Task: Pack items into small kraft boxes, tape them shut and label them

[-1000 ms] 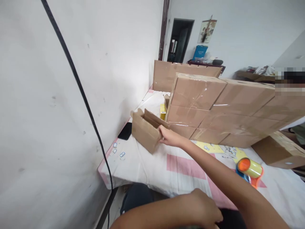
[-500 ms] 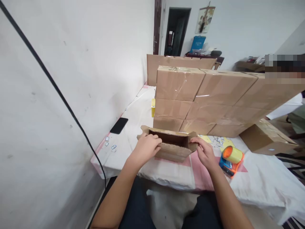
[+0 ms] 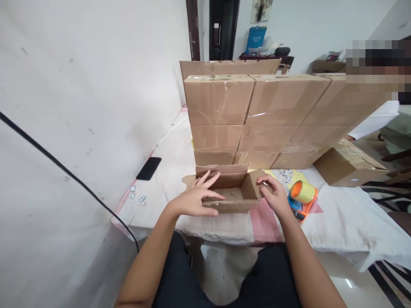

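An empty brown cardboard box (image 3: pixel 229 193) stands with its top flaps up on the cloth-covered table edge in front of me. My left hand (image 3: pixel 195 197) rests on its left side, fingers spread, two reaching over the rim into the box. My right hand (image 3: pixel 273 197) curls around the right flap of the box. A tape dispenser (image 3: pixel 302 197) with a yellow-green roll lies just right of my right hand.
A wall of taped cardboard boxes (image 3: pixel 257 115) stands right behind the small box. One more sealed box (image 3: pixel 348 167) lies at the right. A black phone (image 3: pixel 148 168) and small stickers (image 3: pixel 136 194) lie at the left. A black cable (image 3: pixel 64 169) runs down the wall.
The view has tilted down and swung right. The box sits squarer to me and its inside now shows. My left hand's fingers have spread; my right hand stays on the right flap.
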